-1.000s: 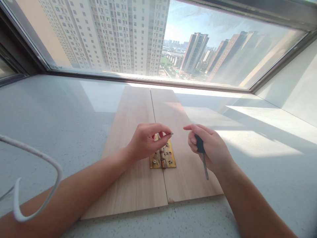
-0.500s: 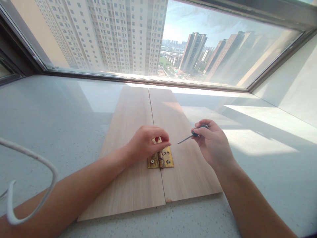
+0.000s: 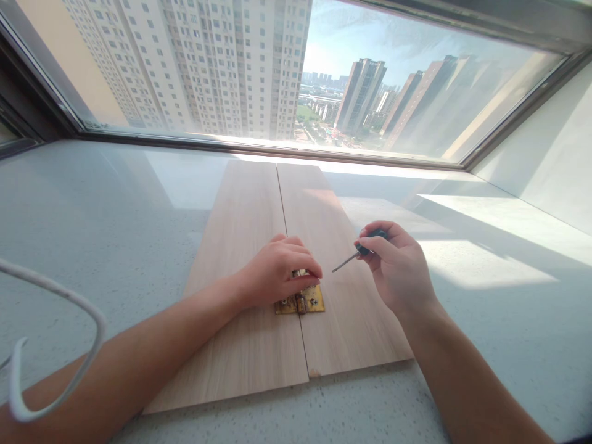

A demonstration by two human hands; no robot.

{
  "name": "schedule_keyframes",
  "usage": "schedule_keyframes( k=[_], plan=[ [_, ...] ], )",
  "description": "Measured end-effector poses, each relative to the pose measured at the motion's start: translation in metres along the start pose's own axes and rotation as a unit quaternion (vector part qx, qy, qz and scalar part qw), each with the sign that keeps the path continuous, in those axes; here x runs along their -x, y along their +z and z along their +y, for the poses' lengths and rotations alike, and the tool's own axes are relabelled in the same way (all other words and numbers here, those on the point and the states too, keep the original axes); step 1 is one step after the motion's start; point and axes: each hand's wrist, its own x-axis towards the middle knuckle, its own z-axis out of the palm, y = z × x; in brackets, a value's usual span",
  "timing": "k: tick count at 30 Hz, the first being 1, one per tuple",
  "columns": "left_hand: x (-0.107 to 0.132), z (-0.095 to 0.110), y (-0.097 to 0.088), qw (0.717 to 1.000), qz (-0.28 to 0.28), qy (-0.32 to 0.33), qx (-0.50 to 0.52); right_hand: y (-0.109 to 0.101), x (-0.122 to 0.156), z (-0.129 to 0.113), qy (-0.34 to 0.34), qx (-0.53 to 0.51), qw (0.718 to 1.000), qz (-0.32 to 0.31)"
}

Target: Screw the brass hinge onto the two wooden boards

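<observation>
Two pale wooden boards lie side by side, the left board (image 3: 240,246) and the right board (image 3: 356,320), with a narrow seam between them. A worn brass-coloured hinge (image 3: 301,306) straddles the seam, and screw heads show on its near part. Over its far part is my left hand (image 3: 287,268), thumb and fingertips brought together in a pinch; whatever may be between them is too small to make out. My right hand (image 3: 393,259) grips the dark handle of a screwdriver (image 3: 345,263), whose shaft points down and left toward the left fingertips without touching them.
The boards rest on a speckled white sill (image 3: 490,345) below a large window with a dark frame (image 3: 277,148). A white cable (image 3: 95,314) curves through the near left, in front of my left forearm. Tall buildings stand outside.
My left hand has lowered slightly and shifted right over the hinge, covering more of it. The screwdriver in my right hand has barely moved.
</observation>
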Motion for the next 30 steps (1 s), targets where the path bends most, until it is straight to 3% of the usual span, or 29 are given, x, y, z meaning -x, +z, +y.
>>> schedule_keyframes(
  k=[30],
  plan=[
    [0.001,-0.0033,0.0023,1.0,-0.004,0.014,-0.014,0.0038,0.0058,-0.0013,-0.021,0.007,1.0,-0.015]
  ],
)
